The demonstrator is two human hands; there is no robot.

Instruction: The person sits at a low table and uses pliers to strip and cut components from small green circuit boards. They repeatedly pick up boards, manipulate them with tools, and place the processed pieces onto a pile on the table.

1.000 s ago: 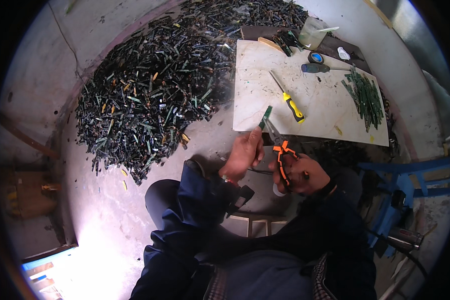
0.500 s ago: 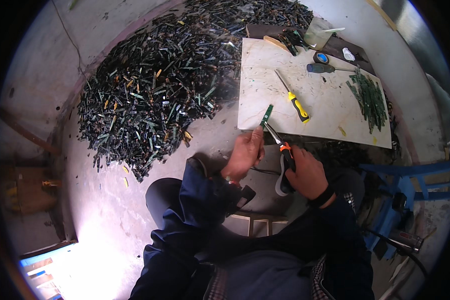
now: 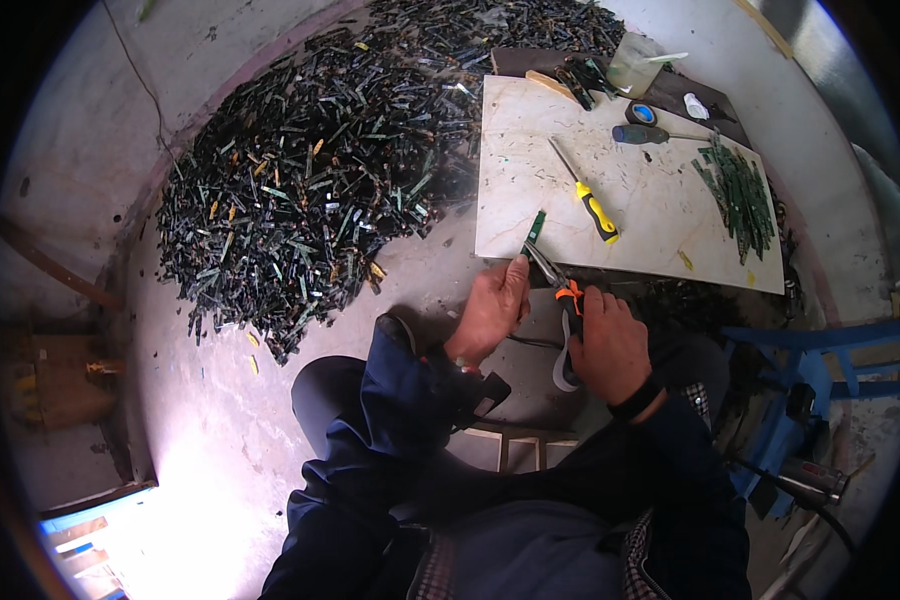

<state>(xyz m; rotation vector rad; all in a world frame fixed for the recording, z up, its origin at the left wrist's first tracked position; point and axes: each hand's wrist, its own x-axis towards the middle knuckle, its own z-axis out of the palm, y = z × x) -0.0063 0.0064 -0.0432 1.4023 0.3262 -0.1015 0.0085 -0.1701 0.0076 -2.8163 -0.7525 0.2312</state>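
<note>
My left hand [image 3: 492,309] pinches the lower end of a narrow green circuit strip [image 3: 536,227], which points up toward the pale board [image 3: 650,215]. My right hand [image 3: 610,345] is closed around the orange and grey handles of a pair of pliers [image 3: 560,300]. The pliers' metal jaws reach up and left to the strip, right beside my left fingertips. Both hands hover over the concrete floor just below the board's near edge.
A large heap of dark green and black strips [image 3: 320,170] covers the floor at upper left. On the board lie a yellow-handled screwdriver [image 3: 588,197], a dark screwdriver [image 3: 645,133], a tape roll [image 3: 641,113] and a small pile of green strips [image 3: 740,195]. A blue stool [image 3: 820,350] stands right.
My right hand has turned over and closed tighter on the pliers' handles. The pliers' jaws now sit at the strip beside my left fingers. The view has drifted slightly.
</note>
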